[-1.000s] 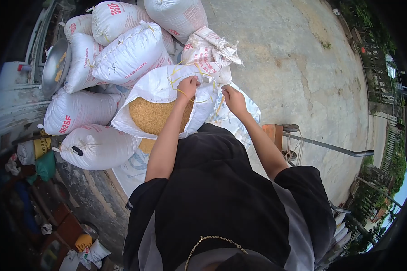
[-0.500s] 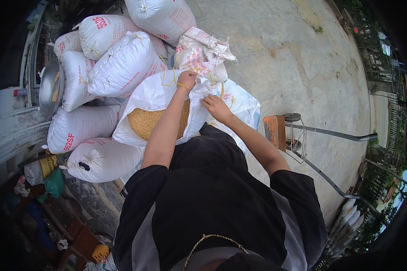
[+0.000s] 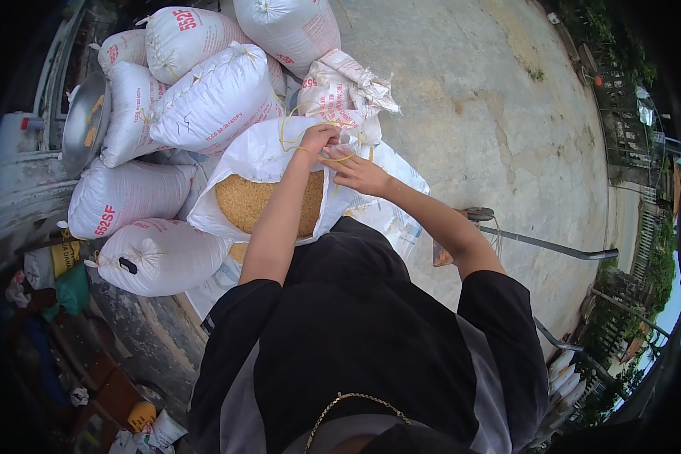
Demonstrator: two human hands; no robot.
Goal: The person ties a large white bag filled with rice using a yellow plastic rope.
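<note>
Grain (image 3: 233, 200) in sack (image 3: 253, 147), cart (image 3: 552, 243) right (basin (image 3: 76, 130) left)

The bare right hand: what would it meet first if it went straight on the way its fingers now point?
Probably the bare left hand, around the wrist: the right hand points across toward it. The thin yellow string, looped close by, might come first; depth is unclear here.
</note>
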